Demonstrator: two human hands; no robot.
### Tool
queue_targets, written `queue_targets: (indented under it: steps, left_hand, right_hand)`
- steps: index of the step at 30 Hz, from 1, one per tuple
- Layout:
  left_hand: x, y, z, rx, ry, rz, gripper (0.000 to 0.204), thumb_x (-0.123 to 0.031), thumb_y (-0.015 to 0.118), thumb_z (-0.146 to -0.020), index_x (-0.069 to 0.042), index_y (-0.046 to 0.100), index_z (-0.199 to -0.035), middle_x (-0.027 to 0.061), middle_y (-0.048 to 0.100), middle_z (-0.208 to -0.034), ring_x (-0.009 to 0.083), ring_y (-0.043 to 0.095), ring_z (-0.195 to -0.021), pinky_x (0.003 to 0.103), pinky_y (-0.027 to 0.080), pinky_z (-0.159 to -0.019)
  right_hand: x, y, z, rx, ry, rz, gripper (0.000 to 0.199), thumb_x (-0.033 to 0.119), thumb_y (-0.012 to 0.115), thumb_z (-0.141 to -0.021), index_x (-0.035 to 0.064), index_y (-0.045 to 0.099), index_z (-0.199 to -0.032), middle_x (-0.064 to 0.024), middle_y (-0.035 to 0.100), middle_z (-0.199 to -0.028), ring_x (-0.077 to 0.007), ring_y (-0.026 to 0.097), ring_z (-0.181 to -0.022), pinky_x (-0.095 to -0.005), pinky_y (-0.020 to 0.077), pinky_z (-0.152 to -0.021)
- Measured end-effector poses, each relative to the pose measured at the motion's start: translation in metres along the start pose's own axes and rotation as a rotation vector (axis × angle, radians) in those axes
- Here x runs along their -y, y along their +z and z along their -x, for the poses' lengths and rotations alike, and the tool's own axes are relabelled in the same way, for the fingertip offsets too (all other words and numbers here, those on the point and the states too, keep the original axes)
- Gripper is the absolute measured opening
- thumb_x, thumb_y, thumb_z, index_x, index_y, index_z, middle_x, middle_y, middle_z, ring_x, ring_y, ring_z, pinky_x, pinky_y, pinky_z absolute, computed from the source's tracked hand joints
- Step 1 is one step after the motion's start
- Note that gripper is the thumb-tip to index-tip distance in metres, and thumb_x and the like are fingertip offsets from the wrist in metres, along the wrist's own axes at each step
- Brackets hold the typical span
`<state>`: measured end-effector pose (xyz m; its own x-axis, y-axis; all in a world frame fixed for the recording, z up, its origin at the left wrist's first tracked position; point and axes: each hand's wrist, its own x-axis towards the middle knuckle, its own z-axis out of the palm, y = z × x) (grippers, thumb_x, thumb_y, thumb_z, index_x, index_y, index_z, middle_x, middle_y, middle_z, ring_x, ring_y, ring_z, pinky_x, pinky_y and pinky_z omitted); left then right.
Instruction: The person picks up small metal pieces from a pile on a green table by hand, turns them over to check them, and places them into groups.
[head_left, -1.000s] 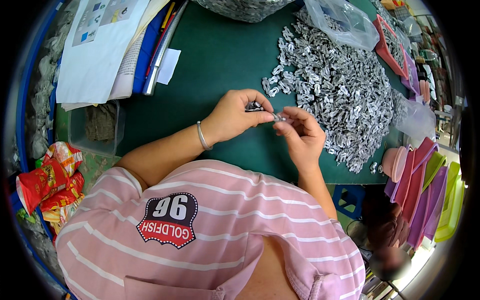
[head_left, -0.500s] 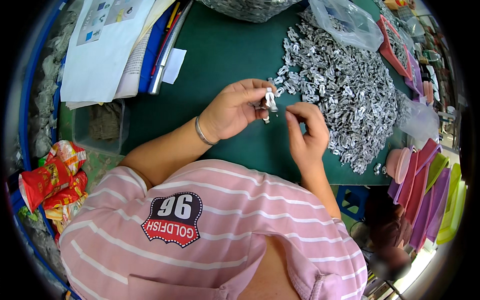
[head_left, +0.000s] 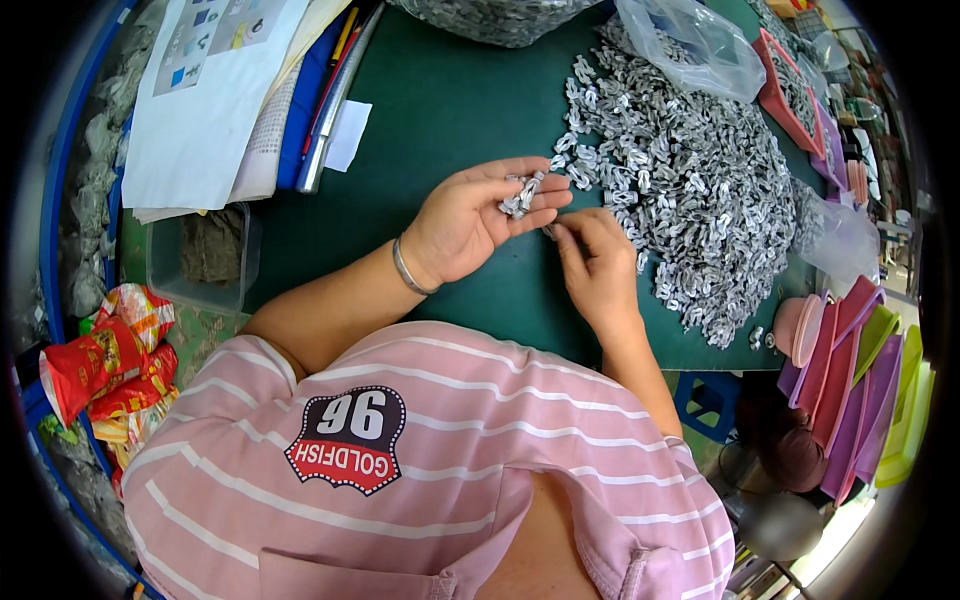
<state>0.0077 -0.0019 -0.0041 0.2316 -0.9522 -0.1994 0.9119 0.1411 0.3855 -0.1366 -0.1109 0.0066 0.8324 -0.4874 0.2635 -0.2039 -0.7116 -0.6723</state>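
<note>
My left hand [head_left: 490, 205] is turned palm up with its fingers stretched to the right. Several small looped silver metal pieces [head_left: 521, 196] lie on those fingers, with the thumb resting against them. Close by on the right, my right hand [head_left: 600, 260] pinches a small piece at its thumb and fingertip; it is mostly hidden, but looks like the same kind. The right fingertips are just below the left ones. Beyond both hands spreads a large heap of similar metal pieces [head_left: 710, 200] on the green tabletop [head_left: 450, 110].
Papers [head_left: 200, 130], pens and a blue folder lie at the left. A clear plastic tub [head_left: 245, 255] with brown cloth stands below them. Plastic bags [head_left: 690, 60] edge the heap. Stacked coloured trays [head_left: 860, 390] and another person [head_left: 790, 455] are at the right. A full bag [head_left: 500, 20] lies at the far edge.
My left hand has opened out, palm up, and the metal pieces now rest across its fingers. My right hand has moved slightly left, up to the left fingertips.
</note>
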Motion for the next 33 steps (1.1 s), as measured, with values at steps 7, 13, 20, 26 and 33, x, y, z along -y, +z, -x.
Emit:
queue_targets:
  steps: [7,13,20,26,33]
  left_hand:
    - [0.008,0.006,0.003,0.038,0.07,-0.297,0.047,0.006,0.047,-0.082,0.004,0.036,-0.128,0.0203,0.05,-0.119,0.0274,0.052,-0.111,0.036,0.043,-0.095]
    - [0.009,0.006,0.004,0.082,0.08,-0.339,0.052,0.006,0.048,-0.083,0.003,0.03,-0.131,0.0196,0.051,-0.119,0.0232,0.055,-0.105,0.033,0.047,-0.09]
    - [0.01,0.009,0.005,0.065,0.057,-0.35,0.044,0.004,0.049,-0.084,0.003,0.036,-0.126,0.0165,0.052,-0.114,0.021,0.056,-0.102,0.031,0.048,-0.089]
    - [0.006,0.01,0.008,-0.012,-0.062,-0.461,0.017,-0.004,0.055,-0.086,0.002,0.052,-0.102,0.0116,0.061,-0.09,0.0174,0.063,-0.08,0.027,0.053,-0.07]
    - [0.007,0.009,0.01,0.015,-0.006,-0.483,0.012,-0.006,0.056,-0.086,0.001,0.053,-0.094,0.0102,0.061,-0.082,0.0146,0.062,-0.069,0.024,0.052,-0.06]
  right_hand:
    - [0.022,-0.005,-0.019,-0.195,-0.104,0.019,0.021,0.003,0.068,-0.071,0.0011,0.062,-0.09,-0.0095,0.055,-0.082,-0.0233,0.052,-0.076,-0.0321,0.0408,-0.067]
    - [0.018,-0.001,-0.013,-0.214,-0.139,-0.071,0.021,0.002,0.072,-0.064,0.0048,0.064,-0.083,-0.0067,0.054,-0.081,-0.0213,0.049,-0.076,-0.0308,0.0383,-0.067]
    - [0.027,-0.003,-0.013,-0.225,-0.146,-0.123,0.017,-0.004,0.07,-0.063,0.0036,0.063,-0.077,-0.007,0.055,-0.082,-0.0192,0.051,-0.073,-0.0277,0.0416,-0.064]
    - [0.021,0.001,-0.01,-0.237,0.162,-0.774,0.019,-0.005,0.064,-0.076,-0.0005,0.058,-0.093,-0.0076,0.058,-0.086,-0.0124,0.056,-0.072,-0.0217,0.0471,-0.063]
    - [0.013,-0.007,-0.013,-0.047,0.573,-1.187,0.017,0.003,0.056,-0.085,-0.0024,0.054,-0.1,-0.0068,0.059,-0.078,-0.0111,0.058,-0.065,-0.0224,0.0494,-0.057]
